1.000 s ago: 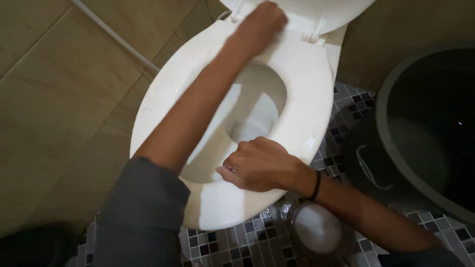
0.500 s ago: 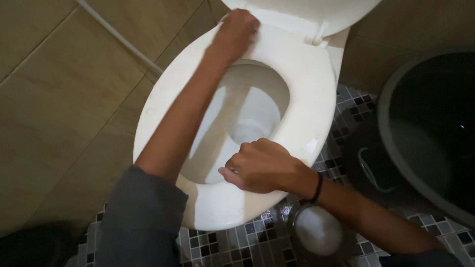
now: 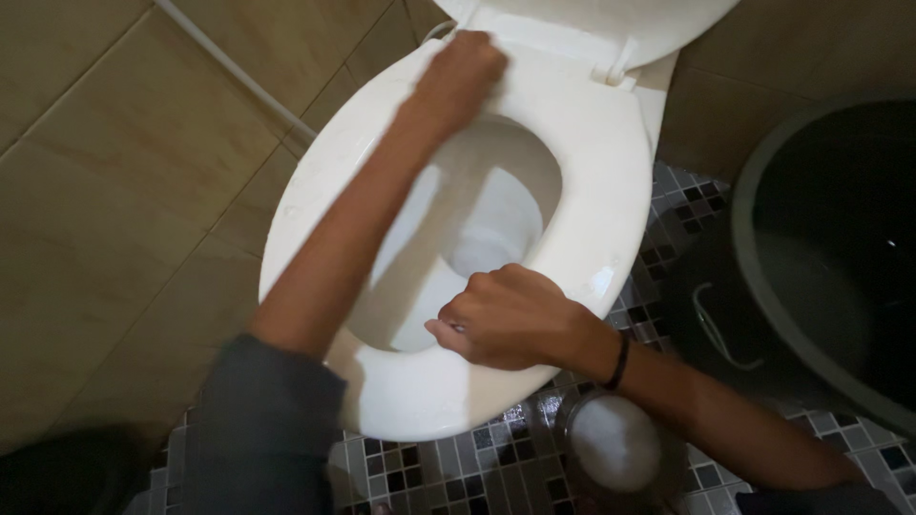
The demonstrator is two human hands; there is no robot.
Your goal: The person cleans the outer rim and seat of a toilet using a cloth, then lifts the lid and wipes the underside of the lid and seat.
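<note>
A view from above of a white toilet seat (image 3: pixel 582 162), lowered over the bowl (image 3: pixel 487 224), with the lid (image 3: pixel 592 19) raised behind it. The person's left hand (image 3: pixel 460 74) is stretched to the back of the seat, near the hinge (image 3: pixel 615 67), and pressed on the seat's upper rim. Its fingers are curled together in a loose fist; the hand is blurred, and whether a cloth or sponge lies under it cannot be told. The left arm, in a grey sleeve (image 3: pixel 272 420), crosses over the bowl opening.

The right hand (image 3: pixel 510 319) rests on the front inner edge of the seat, fingers closed together and bent down against the rim. A dark band (image 3: pixel 620 360) sits on that wrist.

On the small-tiled floor (image 3: pixel 448 477), just below the right forearm, stands a round container (image 3: pixel 611 443) with a pale top. To the right is a large dark bucket (image 3: pixel 830 248). A thin white pipe (image 3: pixel 229 67) runs along the beige wall tiles at the left.

Risks, as a judgement: the seat looks wet and glossy, so the bracing right hand could slip into the bowl. The right forearm hangs close over the container and could knock it. Leaning hard on the seat's back could strain the hinge.
</note>
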